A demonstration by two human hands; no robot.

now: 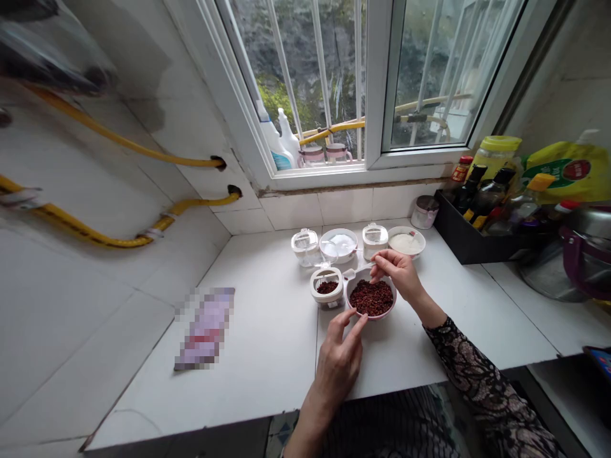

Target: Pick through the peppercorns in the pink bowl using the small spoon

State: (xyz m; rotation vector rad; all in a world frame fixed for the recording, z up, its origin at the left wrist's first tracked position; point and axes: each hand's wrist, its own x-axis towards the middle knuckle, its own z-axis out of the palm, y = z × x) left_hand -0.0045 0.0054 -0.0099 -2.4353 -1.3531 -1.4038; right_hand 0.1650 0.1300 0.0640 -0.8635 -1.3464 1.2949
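Observation:
A bowl (394,301) filled with dark red peppercorn-like grains (371,298) stands on the white counter. At its near rim rest the outstretched fingertips of my left hand (338,356); the fingers are apart and hold nothing. Above the far side of the bowl, my right hand (398,272) pinches the handle of a small pale spoon (350,274), whose head points left. Beside the bowl on the left is a clear jar (327,289) with a white rim and its lid raised, partly full of the same red grains.
Behind are two lidded clear jars (306,247) (375,240), a bowl of white granules (340,244) and a bowl of off-white grains (405,242). A black bottle box (453,232) and a steel pot (544,273) stand right. A purple packet (207,327) lies left.

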